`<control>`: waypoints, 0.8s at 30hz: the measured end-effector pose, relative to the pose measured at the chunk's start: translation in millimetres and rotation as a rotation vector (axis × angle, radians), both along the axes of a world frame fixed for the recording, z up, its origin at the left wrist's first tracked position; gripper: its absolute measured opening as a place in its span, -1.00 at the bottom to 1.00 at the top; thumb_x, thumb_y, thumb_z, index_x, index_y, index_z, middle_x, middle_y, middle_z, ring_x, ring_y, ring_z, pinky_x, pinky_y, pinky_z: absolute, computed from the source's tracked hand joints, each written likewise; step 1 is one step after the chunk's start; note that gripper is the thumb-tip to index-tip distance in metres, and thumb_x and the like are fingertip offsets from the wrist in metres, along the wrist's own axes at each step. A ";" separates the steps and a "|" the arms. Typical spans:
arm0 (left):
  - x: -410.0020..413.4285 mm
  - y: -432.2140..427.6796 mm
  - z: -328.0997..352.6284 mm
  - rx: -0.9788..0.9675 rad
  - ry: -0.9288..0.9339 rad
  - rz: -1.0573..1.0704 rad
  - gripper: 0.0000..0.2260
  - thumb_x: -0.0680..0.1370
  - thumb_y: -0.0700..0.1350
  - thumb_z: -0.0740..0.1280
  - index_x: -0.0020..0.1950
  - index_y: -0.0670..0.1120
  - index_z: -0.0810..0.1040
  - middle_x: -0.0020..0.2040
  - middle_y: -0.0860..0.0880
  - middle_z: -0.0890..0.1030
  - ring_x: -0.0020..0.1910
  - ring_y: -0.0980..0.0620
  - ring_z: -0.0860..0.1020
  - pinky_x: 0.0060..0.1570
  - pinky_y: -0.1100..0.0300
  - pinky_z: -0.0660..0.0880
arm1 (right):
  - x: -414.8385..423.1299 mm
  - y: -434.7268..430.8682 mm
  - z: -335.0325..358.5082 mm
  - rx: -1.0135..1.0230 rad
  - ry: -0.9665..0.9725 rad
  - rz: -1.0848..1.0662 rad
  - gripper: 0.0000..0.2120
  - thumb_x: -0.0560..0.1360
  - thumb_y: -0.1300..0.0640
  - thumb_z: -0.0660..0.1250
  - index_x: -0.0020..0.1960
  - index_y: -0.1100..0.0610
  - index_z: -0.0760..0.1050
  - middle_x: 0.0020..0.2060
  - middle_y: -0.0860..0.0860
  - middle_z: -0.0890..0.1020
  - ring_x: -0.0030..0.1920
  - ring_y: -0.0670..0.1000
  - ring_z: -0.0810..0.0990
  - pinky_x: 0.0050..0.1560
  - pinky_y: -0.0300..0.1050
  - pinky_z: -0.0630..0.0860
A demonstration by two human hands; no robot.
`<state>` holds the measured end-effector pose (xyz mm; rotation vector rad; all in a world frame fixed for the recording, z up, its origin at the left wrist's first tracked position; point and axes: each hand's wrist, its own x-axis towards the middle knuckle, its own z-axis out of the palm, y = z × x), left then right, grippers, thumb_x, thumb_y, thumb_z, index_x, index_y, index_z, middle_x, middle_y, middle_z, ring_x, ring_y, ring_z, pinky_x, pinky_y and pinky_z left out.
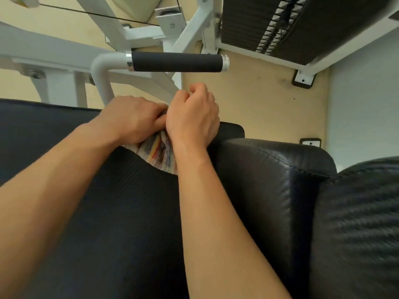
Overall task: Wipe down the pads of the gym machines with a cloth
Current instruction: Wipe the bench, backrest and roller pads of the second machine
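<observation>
Our hands: our left hand [131,118] and right hand [192,117] are both curled closed on one striped cloth [158,151], knuckles touching.
Cloth: bunched beneath both hands, its free part hanging toward us, over the far edge of the large dark pad [108,212].
Key relation: the large pad lies under and nearer us than the hands, so we judge a wipe would pull back along it; the stitched pad [269,180] sits just to the right, closer to our right hand.
Pad axis: the large pad's far edge runs left to right.
Count: one cloth, two hands, three dark pads in view, counting the blurred pad [362,223].
Nearby: one foam-gripped handle [177,61] beyond the hands, apart from them.
</observation>
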<state>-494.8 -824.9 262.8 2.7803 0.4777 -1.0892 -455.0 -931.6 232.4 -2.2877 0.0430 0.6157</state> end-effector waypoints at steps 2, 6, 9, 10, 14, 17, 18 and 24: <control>-16.4 11.6 10.0 0.018 -0.139 0.052 -0.54 0.59 0.32 -0.03 -0.09 0.05 0.50 -0.24 0.01 0.59 -0.19 -0.09 0.57 -0.20 0.02 0.48 | -27.1 -0.6 -8.5 -0.107 -0.071 0.155 -0.64 0.64 -0.02 0.04 0.14 0.05 0.59 0.05 -0.02 0.67 0.14 0.03 0.56 0.42 0.08 0.31; -35.2 10.1 14.6 -0.036 -0.471 0.308 -0.75 0.64 0.11 0.19 0.09 0.00 0.57 -0.19 0.04 0.56 -0.20 -0.01 0.49 -0.25 0.08 0.35 | -36.2 -0.9 -12.5 -0.169 -0.178 0.243 -0.65 0.63 -0.02 0.07 0.19 0.03 0.59 0.16 0.01 0.63 0.27 0.07 0.51 0.54 0.20 0.14; -47.0 5.1 14.3 0.081 -0.568 0.352 -0.78 0.62 0.04 0.25 0.09 -0.02 0.63 -0.12 0.05 0.57 -0.14 0.04 0.49 -0.21 0.09 0.35 | -44.8 11.5 2.5 -0.010 -0.282 0.366 -0.66 0.60 0.04 0.13 0.30 0.05 0.51 0.27 0.02 0.57 0.36 0.07 0.46 0.54 0.19 0.20; -51.4 4.3 15.9 0.068 -0.597 0.409 -0.78 0.63 0.04 0.24 0.10 -0.02 0.63 -0.09 0.07 0.58 -0.11 0.04 0.52 -0.17 0.09 0.39 | -49.2 15.4 5.6 0.062 -0.266 0.426 -0.69 0.61 0.04 0.13 0.27 0.05 0.52 0.23 0.02 0.60 0.32 0.06 0.50 0.50 0.16 0.25; -58.9 6.2 27.4 -0.001 -0.760 0.633 -0.79 0.66 -0.04 0.22 0.24 -0.02 0.56 -0.05 0.09 0.62 -0.09 0.04 0.60 -0.04 0.08 0.51 | -50.1 24.3 2.3 0.036 -0.179 0.500 -0.64 0.64 -0.10 0.03 0.15 -0.01 0.56 0.05 -0.01 0.66 0.15 0.05 0.57 0.38 0.09 0.31; -70.2 14.5 26.5 0.094 -0.742 0.578 -0.81 0.61 -0.12 0.23 0.11 -0.06 0.61 -0.02 0.02 0.64 -0.03 0.00 0.58 -0.01 0.11 0.46 | -49.3 37.3 11.1 -0.071 -0.136 0.564 -0.51 0.63 -0.23 -0.02 0.15 -0.01 0.59 0.09 0.07 0.67 0.16 0.13 0.56 0.38 0.20 0.28; -75.0 15.8 24.8 0.118 -0.735 0.569 -0.82 0.60 -0.14 0.23 0.07 -0.09 0.63 -0.02 -0.01 0.64 -0.02 -0.01 0.57 0.00 0.13 0.44 | -51.2 41.3 14.0 -0.098 -0.144 0.597 -0.51 0.64 -0.21 -0.01 0.14 0.02 0.61 0.09 0.08 0.67 0.17 0.15 0.57 0.41 0.22 0.26; -76.9 9.2 28.9 0.135 -0.779 0.722 -0.75 0.53 -0.20 0.19 0.01 -0.09 0.66 -0.06 -0.03 0.68 -0.03 -0.02 0.60 0.06 -0.03 0.53 | -42.4 58.6 23.7 -0.007 -0.200 0.829 -0.64 0.66 -0.03 0.09 0.29 0.17 0.45 0.10 0.11 0.67 0.09 0.16 0.64 0.24 0.13 0.45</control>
